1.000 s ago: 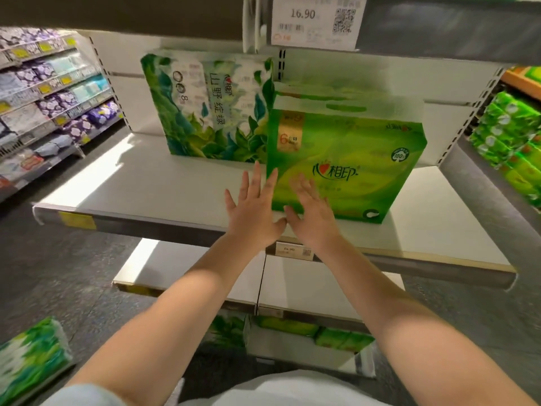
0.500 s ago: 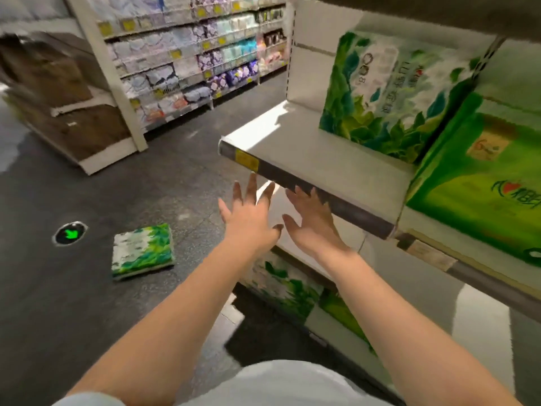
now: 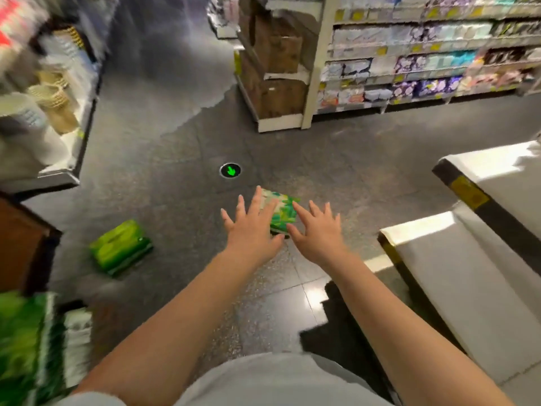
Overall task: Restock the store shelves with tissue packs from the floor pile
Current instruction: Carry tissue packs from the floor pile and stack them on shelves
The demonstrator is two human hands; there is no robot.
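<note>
A white-and-green tissue pack point(image 3: 281, 213) lies on the dark floor ahead of me. My left hand point(image 3: 251, 232) and my right hand point(image 3: 317, 232) are stretched out above it with fingers spread, holding nothing; they cover part of the pack in the view. A second, bright green pack point(image 3: 121, 248) lies on the floor to the left. Another green pack point(image 3: 26, 347) shows blurred at the bottom left edge. The white shelves point(image 3: 480, 276) I am stocking jut in from the right.
A green arrow marker point(image 3: 230, 170) is set in the floor beyond the pack. Stocked aisle shelves point(image 3: 424, 63) stand at the back right, brown cartons point(image 3: 275, 68) on a shelf end at the back centre, baskets point(image 3: 55, 104) on a left rack.
My view has swung left, away from the shelf with the standing green packs, to the floor. Both hands left the shelved pack and now hover over the white-and-green pack on the floor.
</note>
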